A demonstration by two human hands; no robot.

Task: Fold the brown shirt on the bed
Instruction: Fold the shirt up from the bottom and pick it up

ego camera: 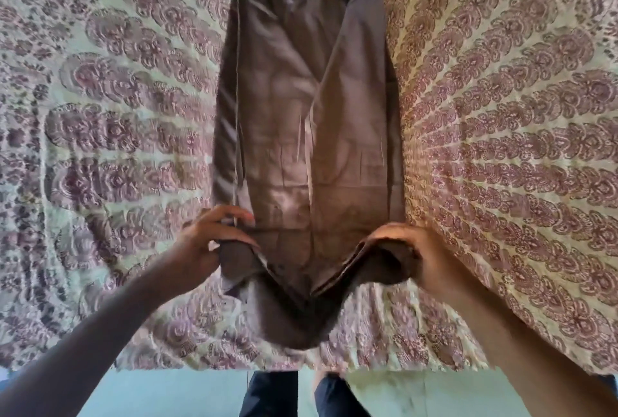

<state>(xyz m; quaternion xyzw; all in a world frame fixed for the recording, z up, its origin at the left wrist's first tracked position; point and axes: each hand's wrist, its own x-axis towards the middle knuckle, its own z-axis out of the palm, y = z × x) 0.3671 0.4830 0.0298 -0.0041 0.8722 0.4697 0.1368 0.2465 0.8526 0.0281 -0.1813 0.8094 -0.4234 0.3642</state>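
Brown shirt [307, 122], long narrow strip on bed [501, 115]. Left hand [204, 242], right hand [418, 249]: fingers pinching near-hem corners, lifted. Next, likely: carry hem far toward collar.

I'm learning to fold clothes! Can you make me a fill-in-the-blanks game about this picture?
1. The brown shirt lies on a bed cover printed with a ______ pattern.
2. The left hand and right hand each hold a ______ corner of the shirt.
3. The shirt is folded into a long, ______ strip.
4. Between the hands, the shirt's edge ______ down.

Missing words: floral; near; narrow; sags
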